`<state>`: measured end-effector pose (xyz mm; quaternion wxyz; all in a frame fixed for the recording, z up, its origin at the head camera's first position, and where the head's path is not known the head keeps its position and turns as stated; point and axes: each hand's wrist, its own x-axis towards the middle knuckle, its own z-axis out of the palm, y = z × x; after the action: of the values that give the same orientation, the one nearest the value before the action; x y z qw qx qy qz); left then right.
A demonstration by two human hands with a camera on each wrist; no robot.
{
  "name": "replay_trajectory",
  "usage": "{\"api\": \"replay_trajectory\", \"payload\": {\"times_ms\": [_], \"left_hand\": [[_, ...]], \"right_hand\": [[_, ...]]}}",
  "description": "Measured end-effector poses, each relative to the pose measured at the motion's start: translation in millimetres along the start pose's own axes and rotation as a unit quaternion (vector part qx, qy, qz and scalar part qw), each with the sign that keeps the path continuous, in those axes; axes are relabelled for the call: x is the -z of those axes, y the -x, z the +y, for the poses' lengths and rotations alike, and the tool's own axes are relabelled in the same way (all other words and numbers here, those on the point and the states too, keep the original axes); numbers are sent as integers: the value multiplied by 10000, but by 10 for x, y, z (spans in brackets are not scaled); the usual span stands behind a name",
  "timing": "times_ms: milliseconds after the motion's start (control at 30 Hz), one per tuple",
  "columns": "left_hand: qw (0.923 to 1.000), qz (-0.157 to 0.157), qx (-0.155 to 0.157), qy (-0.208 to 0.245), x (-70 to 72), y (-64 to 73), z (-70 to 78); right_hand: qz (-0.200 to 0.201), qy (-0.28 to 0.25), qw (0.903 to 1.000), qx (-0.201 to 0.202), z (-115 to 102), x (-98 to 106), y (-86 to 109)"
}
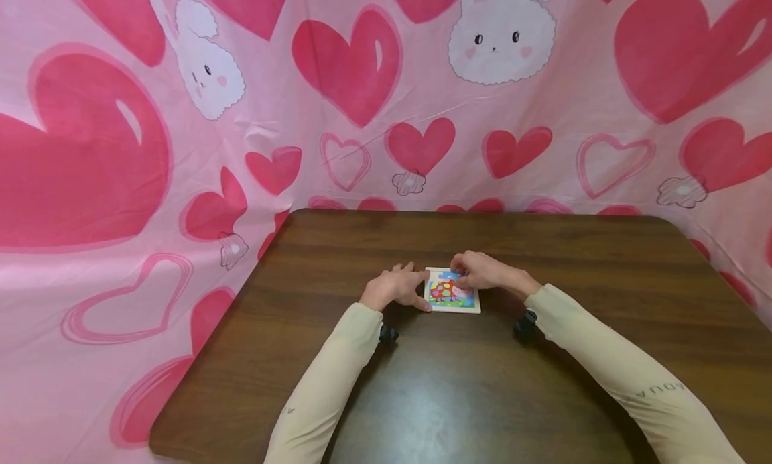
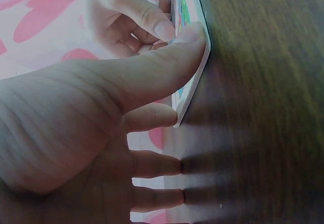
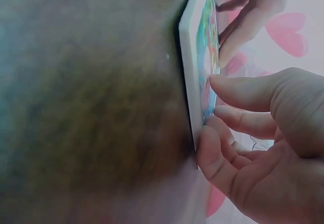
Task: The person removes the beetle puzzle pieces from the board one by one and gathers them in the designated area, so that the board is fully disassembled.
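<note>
A small square picture puzzle (image 1: 451,302) with a white frame and a red spotted ladybug lies flat on the table. Pale bare patches show near its upper left. My left hand (image 1: 393,286) steadies its left side: the thumb rests on the near corner and the index finger touches the far corner, with the other fingers spread on the table in the left wrist view. Over the upper right of the picture, my right hand (image 1: 482,272) has curled fingers. In the right wrist view its thumb (image 3: 243,90) and index finger pinch at the puzzle's surface; the piece between them is mostly hidden.
The brown wooden table (image 1: 289,269) has rounded corners, and its far edge meets a pink cloth (image 1: 458,102) printed with hearts and rabbits. Dark wrist cameras (image 1: 526,324) sit under both cream sleeves, close above the tabletop.
</note>
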<state>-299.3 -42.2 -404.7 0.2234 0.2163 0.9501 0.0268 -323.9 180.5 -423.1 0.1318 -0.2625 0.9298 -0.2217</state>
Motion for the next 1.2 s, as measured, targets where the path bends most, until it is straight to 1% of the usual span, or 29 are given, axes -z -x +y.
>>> {"api": "replay_trajectory", "payload": {"times_ms": [233,467,700,867,1067,1200], "left_hand": [[10000,-13,6,-30,-4,0,1],[10000,-30,41,-16,3,4,3],[10000,22,34,-66,2,21,7],[10000,17,38,-83,1,25,24],[10000,-3,44,-37,2,32,39],[10000,14,20,19,6,27,28]], "right_hand": [[-47,13,9997,245,30,29,-36],[-36,-29,9997,249,15,38,-42],[-51,-195,9998,15,-15,33,-40],[132,-148,9998,-42,-40,28,-38],[351,-132,9993,25,-50,15,-46],[263,-137,9995,52,-49,10,-61]]}}
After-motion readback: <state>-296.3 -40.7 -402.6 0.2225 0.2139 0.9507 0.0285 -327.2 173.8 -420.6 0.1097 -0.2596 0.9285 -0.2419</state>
